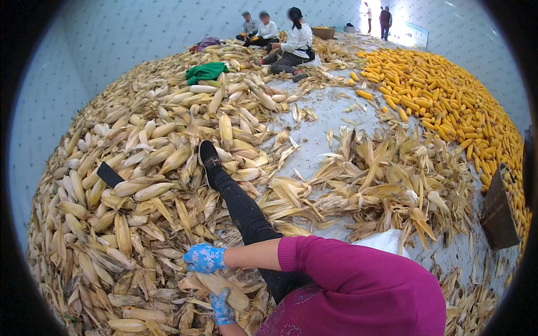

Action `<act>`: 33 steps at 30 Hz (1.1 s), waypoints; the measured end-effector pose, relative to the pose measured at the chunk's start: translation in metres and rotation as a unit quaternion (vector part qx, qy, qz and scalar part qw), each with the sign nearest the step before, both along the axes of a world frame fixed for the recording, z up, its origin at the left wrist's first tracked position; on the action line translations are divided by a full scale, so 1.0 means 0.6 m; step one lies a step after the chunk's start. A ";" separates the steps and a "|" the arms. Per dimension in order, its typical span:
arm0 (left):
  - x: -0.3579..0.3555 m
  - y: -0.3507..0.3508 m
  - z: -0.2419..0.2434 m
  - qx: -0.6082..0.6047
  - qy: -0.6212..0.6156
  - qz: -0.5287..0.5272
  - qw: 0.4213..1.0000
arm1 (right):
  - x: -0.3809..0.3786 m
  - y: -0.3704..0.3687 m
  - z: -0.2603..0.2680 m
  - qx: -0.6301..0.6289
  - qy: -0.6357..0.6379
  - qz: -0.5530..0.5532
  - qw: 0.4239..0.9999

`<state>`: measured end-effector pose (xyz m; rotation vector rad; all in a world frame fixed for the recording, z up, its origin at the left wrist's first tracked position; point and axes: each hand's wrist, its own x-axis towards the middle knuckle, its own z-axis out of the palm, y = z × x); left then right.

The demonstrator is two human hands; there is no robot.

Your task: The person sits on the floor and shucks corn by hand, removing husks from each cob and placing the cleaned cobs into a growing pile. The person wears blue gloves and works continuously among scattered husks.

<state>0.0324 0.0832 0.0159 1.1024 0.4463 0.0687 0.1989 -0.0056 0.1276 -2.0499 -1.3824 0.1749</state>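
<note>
My left hand (pixel 222 307), in a blue patterned glove, grips an ear of corn in its dry husk (pixel 225 290) low in the view. The thumb lies over the ear's side. Just above the ear, my right hand (pixel 205 258) wears a matching flowered glove, its fingers curled close to the husk. Whether those fingers hold anything is hidden. Around both hands spreads a deep heap of unhusked corn ears (pixel 122 235). My outstretched leg (pixel 243 206) crosses the heap's edge, with a black shoe (pixel 209 161) resting among the ears.
Loose husks (pixel 391 180) lie on the pale floor sheet (pixel 313 134). Husked yellow cobs (pixel 445 96) form a pile at right, beside a woven basket (pixel 500 210). A black flat object (pixel 110 174) and green cloth (pixel 206 73) rest on the ears. Several people (pixel 294 46) are farther back.
</note>
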 end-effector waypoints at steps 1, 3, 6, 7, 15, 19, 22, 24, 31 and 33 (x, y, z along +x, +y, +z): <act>0.007 -0.007 0.006 0.004 0.027 0.024 0.999 | -0.004 -0.003 0.000 0.019 -0.034 -0.034 0.999; 0.022 -0.019 0.016 -0.023 0.055 0.053 0.997 | -0.023 -0.011 0.000 0.024 -0.077 -0.064 0.995; 0.030 -0.023 0.025 -0.136 0.023 0.102 0.985 | -0.063 -0.030 -0.002 0.008 -0.065 0.001 0.998; 0.031 -0.021 0.026 -0.195 0.000 0.124 0.973 | -0.079 -0.039 -0.006 0.022 -0.048 0.010 0.999; 0.024 -0.017 0.036 0.231 0.028 0.063 0.970 | -0.073 -0.043 -0.017 -0.074 0.034 -0.089 0.993; 0.030 -0.023 0.041 0.348 0.045 0.031 0.936 | -0.083 -0.025 -0.030 -0.053 -0.042 -0.130 0.989; 0.020 -0.015 0.034 0.136 -0.013 0.010 0.991 | -0.081 -0.025 -0.053 -0.008 -0.056 -0.131 0.990; 0.015 -0.008 0.022 -0.163 -0.071 0.041 0.983 | -0.068 -0.025 -0.070 0.037 0.019 -0.086 0.995; 0.037 0.013 -0.013 -0.178 -0.057 0.179 0.966 | -0.069 -0.045 -0.102 0.068 -0.049 0.183 0.980; 0.038 0.054 -0.004 -0.197 -0.083 0.241 0.947 | -0.099 -0.077 -0.108 0.029 -0.212 0.388 0.896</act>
